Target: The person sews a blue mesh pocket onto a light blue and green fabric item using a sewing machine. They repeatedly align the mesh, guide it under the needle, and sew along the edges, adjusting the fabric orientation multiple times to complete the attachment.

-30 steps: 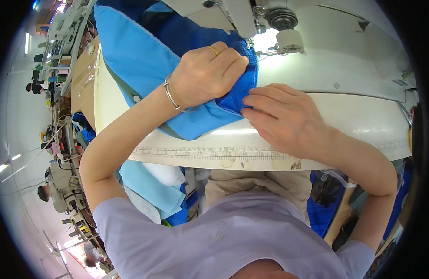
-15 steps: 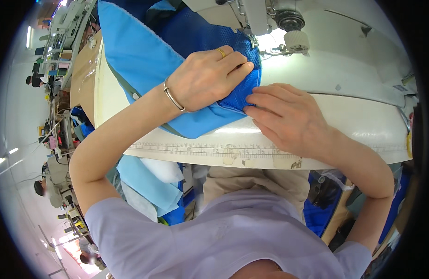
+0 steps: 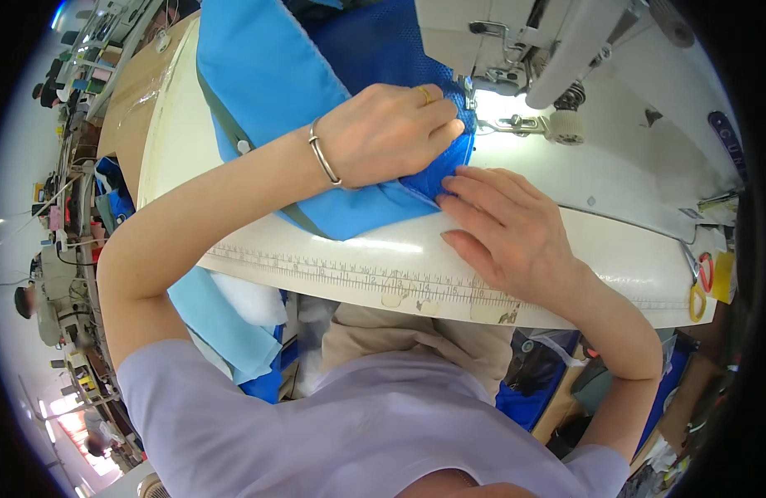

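Blue fabric with a mesh panel (image 3: 379,50) and a lighter blue plain panel (image 3: 258,58) lies on the white sewing table (image 3: 366,257). Its right edge runs up to the lit presser foot (image 3: 466,90) of a sewing machine (image 3: 557,58). My left hand (image 3: 391,133) is closed on the mesh just left of the foot, fingers curled and pressed together. Beside the fabric's near right corner, my right hand (image 3: 512,224) is open, fingertips touching the edge and thumb held apart. What lies beneath my left palm is hidden.
A printed ruler strip (image 3: 358,278) follows the table's near edge. Scissors with yellow and red handles (image 3: 698,299) lie at the right end. Light blue cloth (image 3: 234,332) hangs below the table at left. Brown cardboard (image 3: 138,108) sits at the far left.
The view has shifted, bringing more of the machine and the scissors into sight. My right thumb has moved away from the fabric edge. My left hand keeps its hold on the mesh.
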Demonstrator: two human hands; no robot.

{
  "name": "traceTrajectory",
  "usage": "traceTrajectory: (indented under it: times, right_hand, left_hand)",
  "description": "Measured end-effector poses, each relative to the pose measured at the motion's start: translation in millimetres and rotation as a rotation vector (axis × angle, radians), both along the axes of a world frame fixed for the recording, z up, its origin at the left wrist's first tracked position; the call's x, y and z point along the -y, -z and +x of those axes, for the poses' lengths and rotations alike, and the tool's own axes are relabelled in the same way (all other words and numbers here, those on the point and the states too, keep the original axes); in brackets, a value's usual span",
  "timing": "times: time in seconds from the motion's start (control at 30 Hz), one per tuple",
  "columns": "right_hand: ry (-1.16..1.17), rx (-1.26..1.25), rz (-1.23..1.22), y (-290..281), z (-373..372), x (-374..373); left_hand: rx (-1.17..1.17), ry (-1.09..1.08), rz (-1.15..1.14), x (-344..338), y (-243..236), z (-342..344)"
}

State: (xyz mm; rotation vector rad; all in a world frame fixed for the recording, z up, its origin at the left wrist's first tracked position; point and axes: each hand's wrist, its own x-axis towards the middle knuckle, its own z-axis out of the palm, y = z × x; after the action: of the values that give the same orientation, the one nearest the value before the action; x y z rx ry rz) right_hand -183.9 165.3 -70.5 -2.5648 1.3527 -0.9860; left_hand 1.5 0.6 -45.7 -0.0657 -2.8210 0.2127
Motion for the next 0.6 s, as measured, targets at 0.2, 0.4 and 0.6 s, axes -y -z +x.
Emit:
traceTrajectory:
  times: [0.2,0.4,0.6]
  right_hand:
    - [0.034,-0.013,0.016,-2.6,-2.8,5.8]
    - [0.039,-0.007,0.005,-2.7,-3.0,6.7]
    - [0.044,0.027,-0.002,-2.4,-4.7,8.8]
  left_hand:
    - [-0.055,-0.004,0.007,9.9,6.3,-6.9]
    - [-0.082,-0.017,0.036,6.4,6.6,-7.3]
    - [-0.096,-0.037,0.022,5.5,9.2,-8.0]
